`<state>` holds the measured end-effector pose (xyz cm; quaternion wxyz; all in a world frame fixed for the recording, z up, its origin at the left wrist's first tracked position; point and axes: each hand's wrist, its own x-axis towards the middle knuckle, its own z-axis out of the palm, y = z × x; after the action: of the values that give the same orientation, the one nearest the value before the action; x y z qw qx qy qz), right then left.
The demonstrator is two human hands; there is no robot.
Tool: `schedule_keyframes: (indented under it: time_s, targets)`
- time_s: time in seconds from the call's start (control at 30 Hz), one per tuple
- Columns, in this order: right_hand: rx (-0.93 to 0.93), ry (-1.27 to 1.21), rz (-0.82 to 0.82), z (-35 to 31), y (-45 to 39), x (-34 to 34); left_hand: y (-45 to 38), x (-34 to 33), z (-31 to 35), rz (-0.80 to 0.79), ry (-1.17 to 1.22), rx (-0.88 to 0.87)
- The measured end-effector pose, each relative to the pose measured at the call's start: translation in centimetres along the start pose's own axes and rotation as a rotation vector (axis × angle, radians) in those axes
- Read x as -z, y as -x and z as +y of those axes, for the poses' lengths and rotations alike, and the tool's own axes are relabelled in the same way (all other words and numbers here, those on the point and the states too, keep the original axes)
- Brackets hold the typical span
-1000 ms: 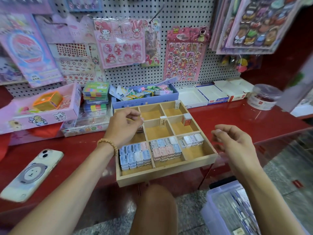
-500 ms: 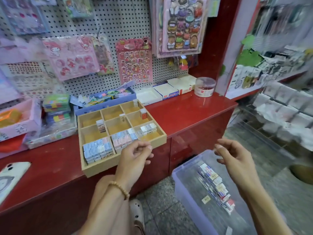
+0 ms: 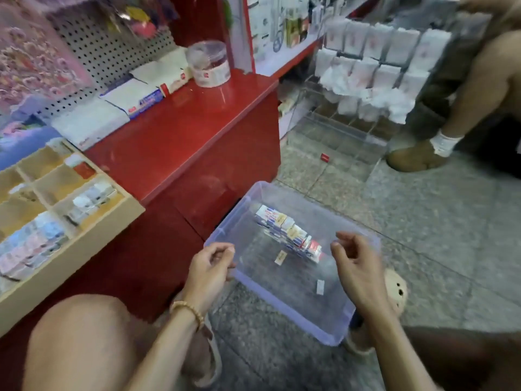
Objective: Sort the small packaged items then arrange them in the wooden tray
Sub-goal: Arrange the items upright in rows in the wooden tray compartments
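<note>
Hovering over the clear bin point(image 3: 332, 328), both hands' grips loosely curled, empty: left hand point(image 3: 210, 266), right hand point(image 3: 356, 266).

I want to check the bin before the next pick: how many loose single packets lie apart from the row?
2: a tan packet beside the row, a white packet nearer the bin's front. The row may hide others.

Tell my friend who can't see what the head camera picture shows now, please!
Two bare hands, left and right, hover empty with loosely curled fingers over a clear purple-tinted plastic bin on the speckled stone floor, which holds a row of small packaged items. To the left, a partitioned wooden tray partly filled with small packets sits on a red counter.
</note>
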<state>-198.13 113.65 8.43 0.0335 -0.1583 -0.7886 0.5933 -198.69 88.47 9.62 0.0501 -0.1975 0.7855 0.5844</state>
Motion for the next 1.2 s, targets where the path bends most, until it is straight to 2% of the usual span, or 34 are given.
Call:
schedule_keyframes:
  time_s: [0.13, 0.23, 0.33, 0.5, 0.6, 0.7, 0.8, 0.97, 1.2]
  targets:
    - [-0.087, 0.122, 0.0, 5.6, -1.4, -2.0, -4.8, -3.8, -4.1, -0.087, -0.181, 0.035]
    - [-0.196, 0.169, -0.006, 10.0, -3.2, -4.5, -8.3, -5.3, -6.8, -0.125, -0.363, -0.034]
    - [-0.271, 0.211, -0.012, 13.4, -5.5, -7.1, -11.8, -5.9, -9.6, -0.074, -0.545, -0.163]
    - [-0.35, 0.284, -0.049, 17.6, -9.8, -11.1, -14.5, -6.7, -12.6, 0.048, -0.825, -0.251]
    - [-0.399, 0.238, 0.033, 18.7, -12.6, -12.7, -14.4, -7.0, -12.9, 0.122, -0.852, -0.258]
    - [-0.465, 0.138, 0.201, 19.5, -15.1, -14.2, -14.4, -7.0, -12.8, 0.136, -0.865, -0.246]
    - [-0.515, 0.116, 0.294, 20.4, -16.4, -15.6, -14.4, -7.2, -12.7, 0.146, -0.865, -0.253]
    - [-0.564, 0.19, 0.192, 19.2, -16.5, -17.8, -14.4, -7.2, -12.9, 0.167, -0.896, -0.22]
    - [-0.78, -0.114, 0.341, 19.4, -18.1, -19.1, -14.4, -7.3, -12.9, 0.144, -0.9, -0.227]
